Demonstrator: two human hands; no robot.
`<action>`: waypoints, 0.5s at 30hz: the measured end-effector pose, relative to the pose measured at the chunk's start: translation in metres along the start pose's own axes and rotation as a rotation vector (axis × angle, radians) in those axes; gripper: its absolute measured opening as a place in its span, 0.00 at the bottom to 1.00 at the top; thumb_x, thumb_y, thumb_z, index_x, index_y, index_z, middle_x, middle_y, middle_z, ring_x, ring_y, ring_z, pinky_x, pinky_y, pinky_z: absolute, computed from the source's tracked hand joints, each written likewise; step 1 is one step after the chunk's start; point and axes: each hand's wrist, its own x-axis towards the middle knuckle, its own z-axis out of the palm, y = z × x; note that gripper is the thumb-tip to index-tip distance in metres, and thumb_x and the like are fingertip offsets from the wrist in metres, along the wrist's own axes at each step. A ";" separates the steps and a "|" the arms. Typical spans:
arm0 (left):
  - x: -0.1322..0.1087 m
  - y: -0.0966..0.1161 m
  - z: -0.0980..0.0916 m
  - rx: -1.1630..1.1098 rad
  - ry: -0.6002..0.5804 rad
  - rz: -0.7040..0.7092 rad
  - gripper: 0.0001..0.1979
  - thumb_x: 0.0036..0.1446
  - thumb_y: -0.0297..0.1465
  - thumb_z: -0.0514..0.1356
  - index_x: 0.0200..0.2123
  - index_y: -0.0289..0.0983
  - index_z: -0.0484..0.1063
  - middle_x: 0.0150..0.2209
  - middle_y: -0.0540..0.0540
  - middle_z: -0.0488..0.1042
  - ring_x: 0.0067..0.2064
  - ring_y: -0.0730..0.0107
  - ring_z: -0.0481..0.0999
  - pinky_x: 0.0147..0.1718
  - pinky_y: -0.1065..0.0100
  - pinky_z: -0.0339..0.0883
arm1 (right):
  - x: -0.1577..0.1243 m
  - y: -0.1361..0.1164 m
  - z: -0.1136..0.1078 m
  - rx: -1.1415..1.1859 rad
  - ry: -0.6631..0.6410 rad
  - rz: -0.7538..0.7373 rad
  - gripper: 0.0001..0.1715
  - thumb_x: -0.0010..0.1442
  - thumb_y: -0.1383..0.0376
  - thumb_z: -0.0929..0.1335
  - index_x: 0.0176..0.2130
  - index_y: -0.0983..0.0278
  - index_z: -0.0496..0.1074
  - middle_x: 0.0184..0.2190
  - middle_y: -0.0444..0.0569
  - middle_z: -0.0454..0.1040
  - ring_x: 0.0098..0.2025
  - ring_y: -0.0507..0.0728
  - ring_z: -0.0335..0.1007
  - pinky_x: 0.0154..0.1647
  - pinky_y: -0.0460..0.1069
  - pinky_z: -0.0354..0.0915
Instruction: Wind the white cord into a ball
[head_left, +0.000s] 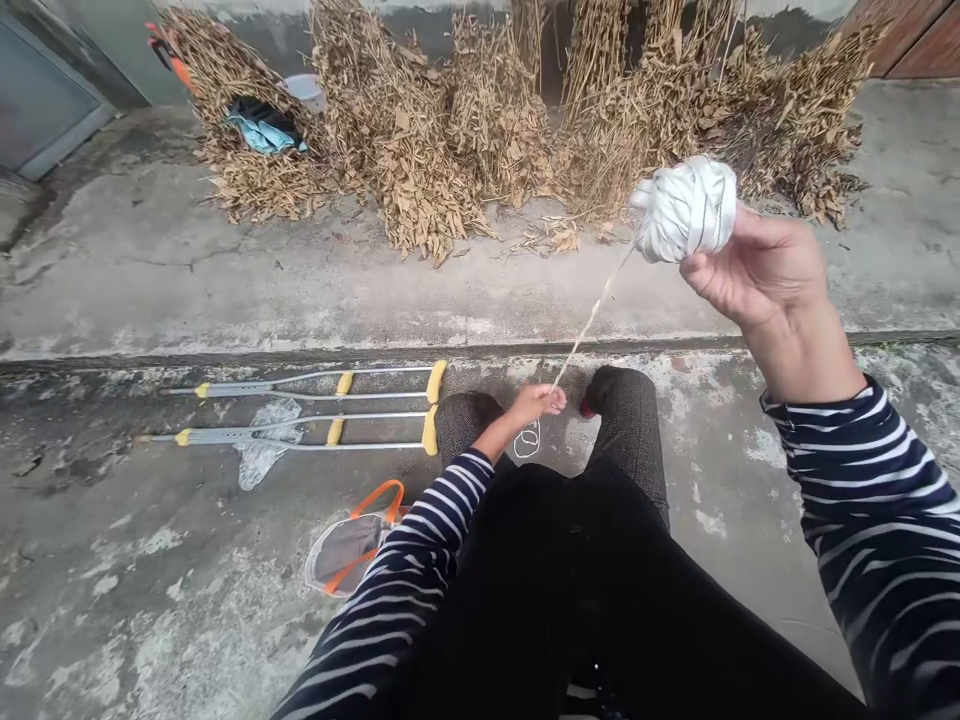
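Observation:
My right hand (780, 265) holds up a ball of white cord (686, 210), gripped between thumb and fingers at its right side. From the ball a strand of cord (592, 318) runs taut, down and to the left. Its lower end is pinched in my left hand (538, 402), low between my knees. Below that hand, loops of the white cord (527, 438) hang or lie near the ground; I cannot tell which.
Two crutches (300, 385) with yellow pads lie on the concrete at left, near clear plastic (264, 450). A grey bag with orange handles (341, 553) sits by my left leg. Dried plant bundles (420, 140) lean along the wall beyond a low step (300, 310).

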 end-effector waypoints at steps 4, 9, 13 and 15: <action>0.003 -0.003 -0.018 0.200 0.043 -0.032 0.12 0.59 0.30 0.64 0.24 0.33 0.72 0.26 0.46 0.75 0.33 0.68 0.76 0.43 0.58 0.78 | 0.005 -0.009 0.009 0.012 0.029 0.010 0.22 0.66 0.74 0.59 0.53 0.65 0.74 0.57 0.45 0.75 0.38 0.41 0.76 0.37 0.35 0.70; 0.035 0.066 -0.057 0.395 0.116 0.063 0.10 0.57 0.22 0.59 0.26 0.34 0.77 0.29 0.44 0.77 0.41 0.61 0.79 0.54 0.52 0.74 | -0.003 -0.028 0.037 -0.040 0.037 -0.072 0.18 0.57 0.72 0.65 0.47 0.62 0.75 0.60 0.44 0.76 0.57 0.52 0.77 0.33 0.32 0.70; 0.056 0.168 -0.103 0.569 0.227 0.337 0.15 0.59 0.18 0.55 0.32 0.35 0.81 0.57 0.41 0.77 0.61 0.56 0.74 0.67 0.48 0.64 | -0.013 -0.051 0.042 -0.199 0.066 -0.199 0.15 0.49 0.68 0.71 0.40 0.58 0.75 0.61 0.35 0.76 0.79 0.65 0.45 0.33 0.28 0.66; 0.057 0.227 -0.120 0.681 0.354 0.607 0.17 0.63 0.18 0.52 0.33 0.37 0.80 0.65 0.44 0.71 0.70 0.53 0.65 0.71 0.44 0.57 | -0.018 -0.057 0.039 -0.246 0.089 -0.218 0.13 0.48 0.68 0.70 0.37 0.58 0.74 0.59 0.31 0.77 0.79 0.67 0.37 0.33 0.27 0.64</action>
